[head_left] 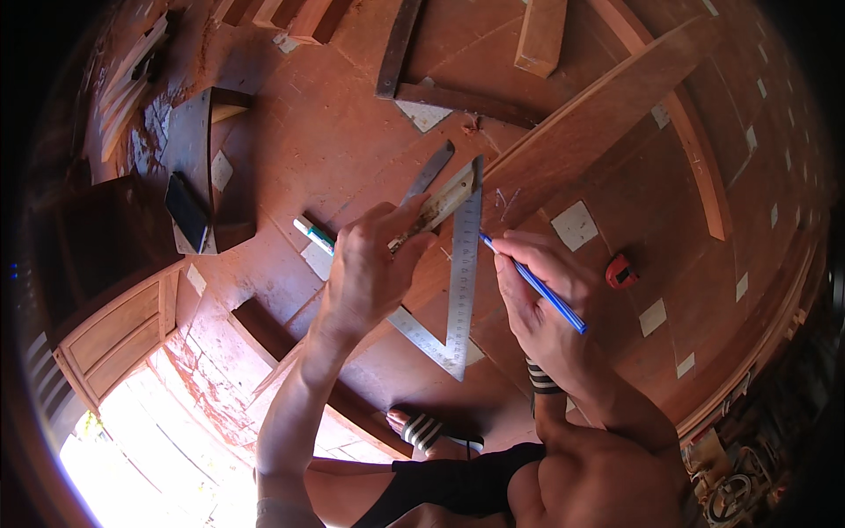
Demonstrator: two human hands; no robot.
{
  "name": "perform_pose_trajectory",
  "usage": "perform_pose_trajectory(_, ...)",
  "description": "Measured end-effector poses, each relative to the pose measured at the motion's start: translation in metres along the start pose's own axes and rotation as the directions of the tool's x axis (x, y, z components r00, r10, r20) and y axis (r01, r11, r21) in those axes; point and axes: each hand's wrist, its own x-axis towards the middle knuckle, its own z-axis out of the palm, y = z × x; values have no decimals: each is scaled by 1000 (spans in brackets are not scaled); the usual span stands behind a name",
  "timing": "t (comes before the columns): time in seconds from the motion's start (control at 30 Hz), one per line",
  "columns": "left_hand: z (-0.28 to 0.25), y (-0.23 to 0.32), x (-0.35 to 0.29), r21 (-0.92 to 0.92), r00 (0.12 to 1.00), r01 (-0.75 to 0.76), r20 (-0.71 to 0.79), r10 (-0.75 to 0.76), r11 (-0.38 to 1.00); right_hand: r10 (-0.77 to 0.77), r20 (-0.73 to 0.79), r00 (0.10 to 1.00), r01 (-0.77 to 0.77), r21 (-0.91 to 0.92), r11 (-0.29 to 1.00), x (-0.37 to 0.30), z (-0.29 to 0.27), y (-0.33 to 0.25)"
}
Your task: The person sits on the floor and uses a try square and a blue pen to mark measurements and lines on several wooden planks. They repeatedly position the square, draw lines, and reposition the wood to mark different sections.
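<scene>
My left hand (374,251) is closed around the thick stock of a metal triangular set square (462,290), which has scale marks along its edges. The square lies across a long reddish wooden board (607,97) that slants away to the upper right. A blue pen (550,295) is pinched in my right hand (541,282). Its tip points at the right edge of the square, close to the board's side; contact cannot be made out. Pen marks (506,201) show on the board. A flat grey metal strip (431,167) sticks out beyond my left fingers.
A white and green marker (314,234) lies left of my left hand. Right of my right hand is a red tape measure (621,271). A dark L-shaped frame (466,106) and wood pieces (541,40) lie ahead. A phone (187,211) rests on a wooden stand at left.
</scene>
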Motion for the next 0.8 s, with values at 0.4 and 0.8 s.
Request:
perform_pose_trajectory(0.4,-2,2,-1,-4,999,42,32,-42,999,-53,69,996,55,-31,998,-5,-5,-6)
perform_pose_trajectory(0.8,-26,-11,-8,-143,993,114,3,-115,983,113,176,978,-128,77,989,-19,-30,2)
